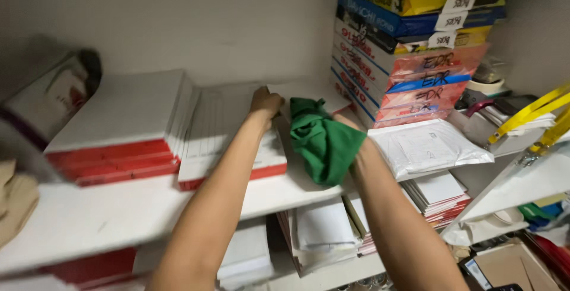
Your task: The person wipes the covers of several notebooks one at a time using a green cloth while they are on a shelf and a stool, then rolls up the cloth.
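Head camera is looking down into a white shelf unit (pixel 119 214) where both bare arms are reaching in. The left hand (pixel 265 102) is resting with curled fingers on the far end of a white ream with a red edge (pixel 231 148), gripping nothing that can be made out; whether it is clasping the ream's edge cannot be told. The right hand (pixel 350 126) is mostly hiding behind a bunched green cloth (pixel 322 142), which it is clutching closed in its fingers. The cloth is hanging over the shelf's front part, just beside the ream, with its lower folds drooping past the shelf edge.

A thicker stack of white reams with red edges (pixel 119 130) is lying just left of the touched ream, touching it. At the far left, a blurred bag (pixel 50 98) is leaning against the wall. To the right, a tall pile of paper packs in yellow, blue and red wrappers (pixel 409 47) is standing against the back wall, crowding the space behind the cloth. A flat white plastic packet (pixel 427 145) is lying in front of that pile. Yellow straps (pixel 534 119) are crossing the right edge. On the lower shelf, loose papers and booklets (pixel 323 228) are standing and lying packed together.
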